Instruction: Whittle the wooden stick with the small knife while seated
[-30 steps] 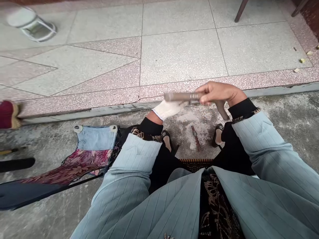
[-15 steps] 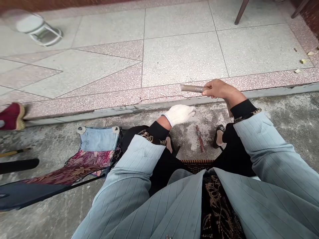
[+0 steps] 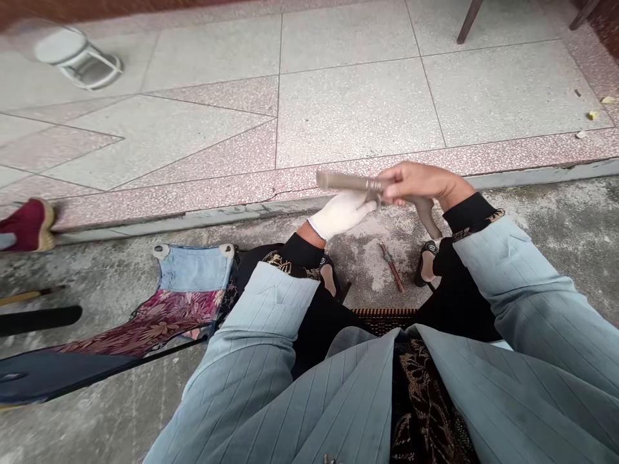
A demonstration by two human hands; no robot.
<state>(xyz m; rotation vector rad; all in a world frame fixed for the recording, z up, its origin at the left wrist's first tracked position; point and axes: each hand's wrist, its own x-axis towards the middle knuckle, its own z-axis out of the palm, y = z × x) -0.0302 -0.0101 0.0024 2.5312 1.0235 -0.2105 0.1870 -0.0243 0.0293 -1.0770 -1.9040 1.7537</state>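
The angled grey tube [image 3: 351, 182] is held above the concrete floor [image 3: 556, 222], pinched by the curled fingers of the right hand [image 3: 418, 183]. The gloved left hand [image 3: 341, 214] is positioned just below it; contact cannot be determined. A brown strip [image 3: 391, 267] lies untouched on the concrete floor.

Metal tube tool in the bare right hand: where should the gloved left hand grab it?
On the metal tube tool, probably the straight barrel, between its free end and the ring collar, coming from below with the gloved left hand. That stretch is plain and uncovered, while the bare right hand covers the collar side and the angled handle hangs down beyond it.
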